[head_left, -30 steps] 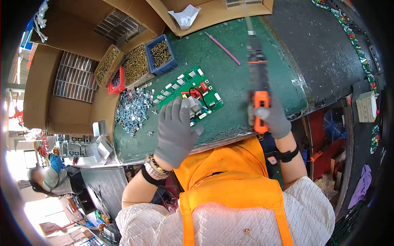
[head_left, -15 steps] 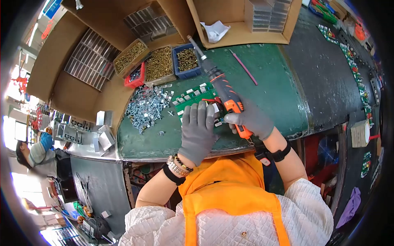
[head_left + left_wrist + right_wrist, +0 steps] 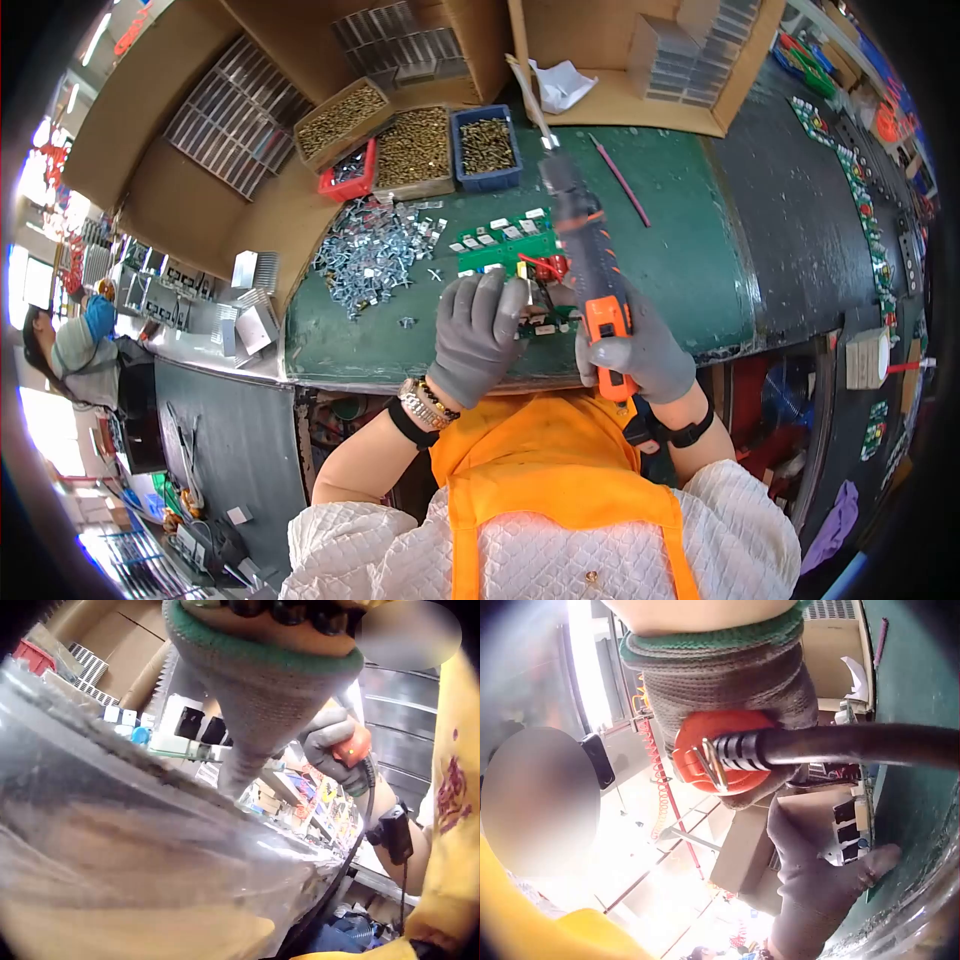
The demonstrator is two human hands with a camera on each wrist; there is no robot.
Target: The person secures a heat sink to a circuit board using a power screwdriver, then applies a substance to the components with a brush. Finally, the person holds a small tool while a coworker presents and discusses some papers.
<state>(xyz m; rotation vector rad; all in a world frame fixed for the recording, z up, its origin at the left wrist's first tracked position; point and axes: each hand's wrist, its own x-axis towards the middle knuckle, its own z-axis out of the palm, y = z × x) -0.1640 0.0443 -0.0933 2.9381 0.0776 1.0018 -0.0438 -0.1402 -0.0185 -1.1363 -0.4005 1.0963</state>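
A green circuit board with white parts and red wires lies on the green mat. The gloved left hand rests at the board's near edge, its fingers bent over parts there; what they hold is hidden. In the right wrist view the left hand has its thumb apart from the fingers, beside the board's dark parts. The gloved right hand grips a black and orange power screwdriver, right of the board, with its long bit pointing away from the body. The right hand also shows in the left wrist view.
Bins of brass fasteners, a blue bin and a red bin stand behind a pile of metal clips. Cardboard boxes line the back. A pink stick lies at the right. Another person is at far left.
The screwdriver first came in from the right over the board, then moved back right, off most of it. The left hand stays by the board throughout. The head view has shifted.
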